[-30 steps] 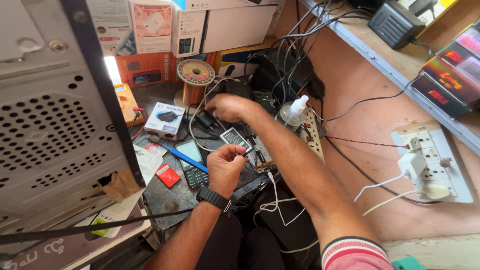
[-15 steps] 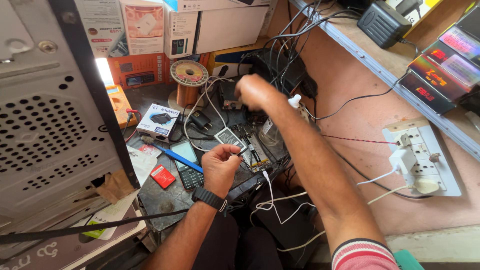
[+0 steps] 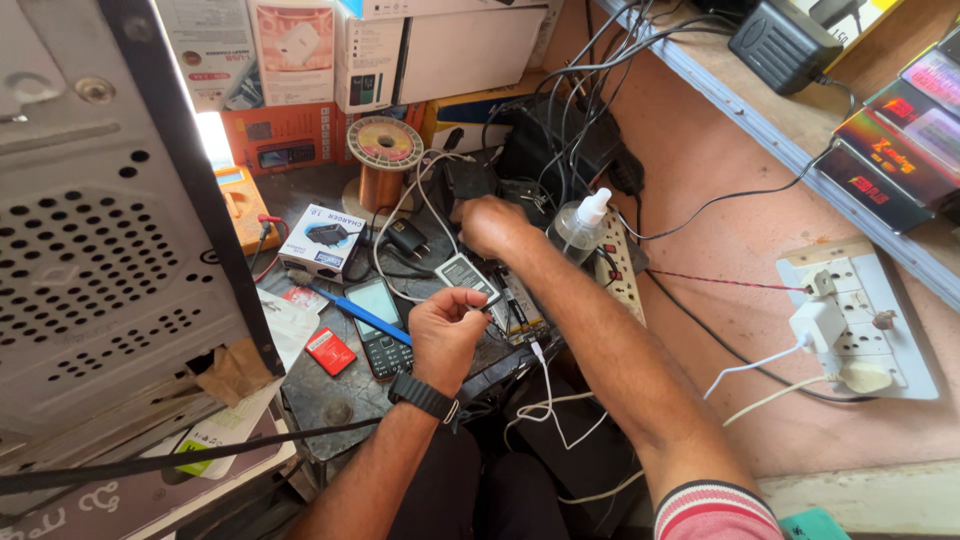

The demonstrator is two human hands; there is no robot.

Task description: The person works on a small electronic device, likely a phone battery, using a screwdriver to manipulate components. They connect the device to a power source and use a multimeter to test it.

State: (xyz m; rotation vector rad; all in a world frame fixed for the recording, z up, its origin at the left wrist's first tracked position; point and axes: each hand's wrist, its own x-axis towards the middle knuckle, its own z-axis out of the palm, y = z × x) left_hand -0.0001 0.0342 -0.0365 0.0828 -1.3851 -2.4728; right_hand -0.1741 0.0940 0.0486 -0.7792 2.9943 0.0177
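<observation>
Single head-worn view, looking steeply down and forward from above the person's own forearms onto a cluttered workbench (image 3: 330, 400). Close range: left hand (image 3: 445, 335) and right hand (image 3: 495, 228) near mid-frame, arms entering from the bottom edge. Perforated metal computer case (image 3: 110, 250) very near, filling the left side; stacked boxes (image 3: 300, 60) along the top edge; wall shelf (image 3: 760, 110) and wall socket panel (image 3: 865, 320) on the right. Slight tilt, shelf running diagonally. No second view, so no shared part.
</observation>
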